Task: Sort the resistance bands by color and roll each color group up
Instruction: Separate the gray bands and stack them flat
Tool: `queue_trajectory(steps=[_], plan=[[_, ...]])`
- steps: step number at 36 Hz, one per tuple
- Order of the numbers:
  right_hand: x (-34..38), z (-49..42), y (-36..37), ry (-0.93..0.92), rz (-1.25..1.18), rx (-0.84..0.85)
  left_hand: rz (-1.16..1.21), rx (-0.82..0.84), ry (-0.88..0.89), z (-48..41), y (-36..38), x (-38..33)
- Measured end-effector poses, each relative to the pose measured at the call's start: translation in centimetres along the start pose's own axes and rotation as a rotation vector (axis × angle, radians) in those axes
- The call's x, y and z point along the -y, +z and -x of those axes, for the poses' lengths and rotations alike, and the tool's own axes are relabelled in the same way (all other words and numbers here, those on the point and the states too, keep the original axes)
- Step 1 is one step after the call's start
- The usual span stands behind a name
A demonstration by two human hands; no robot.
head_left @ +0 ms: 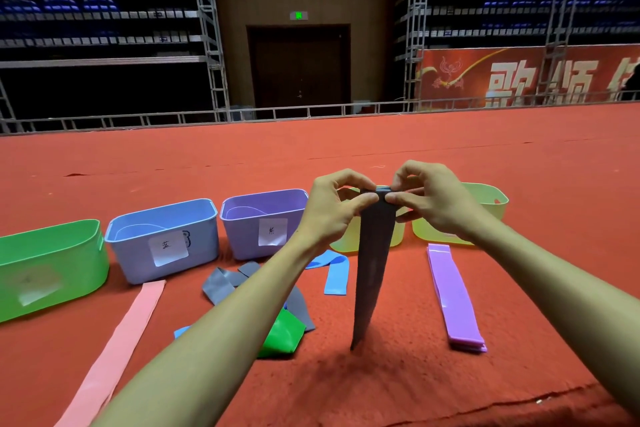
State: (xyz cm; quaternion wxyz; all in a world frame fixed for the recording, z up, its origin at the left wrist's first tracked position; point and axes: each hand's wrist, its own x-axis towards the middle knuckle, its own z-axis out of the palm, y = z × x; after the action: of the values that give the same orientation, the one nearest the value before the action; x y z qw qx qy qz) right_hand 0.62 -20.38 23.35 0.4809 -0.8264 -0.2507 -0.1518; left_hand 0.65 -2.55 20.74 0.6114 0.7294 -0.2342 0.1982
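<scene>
A grey resistance band (372, 263) hangs straight down from both hands, its lower end touching the red carpet. My left hand (332, 208) pinches its top edge from the left, my right hand (429, 201) pinches it from the right. On the carpet lie more grey bands (221, 282), a blue band (334, 272), a crumpled green band (282, 334), a long pink band (117, 340) and a flat stack of purple bands (453, 298). My left forearm hides part of the grey and blue bands.
A row of bins stands behind the bands: green (52, 267), blue (166, 239), purple (263, 222) and two yellow-green ones (491, 204), partly hidden by my hands. The red carpet (450, 156) stretches back to a metal rail.
</scene>
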Motion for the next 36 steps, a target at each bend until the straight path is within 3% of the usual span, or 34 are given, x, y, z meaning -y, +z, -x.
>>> queue_trajectory(steps=[26,36], plan=[[-0.3,0.1,0.0,0.003,0.019,0.134,-0.054,0.051,-0.022,-0.1,-0.6,0.3],[-1.4,1.5,1.5,-0.165,-0.117,0.079,0.014,-0.054,-0.012,-0.1,-0.6,0.7]])
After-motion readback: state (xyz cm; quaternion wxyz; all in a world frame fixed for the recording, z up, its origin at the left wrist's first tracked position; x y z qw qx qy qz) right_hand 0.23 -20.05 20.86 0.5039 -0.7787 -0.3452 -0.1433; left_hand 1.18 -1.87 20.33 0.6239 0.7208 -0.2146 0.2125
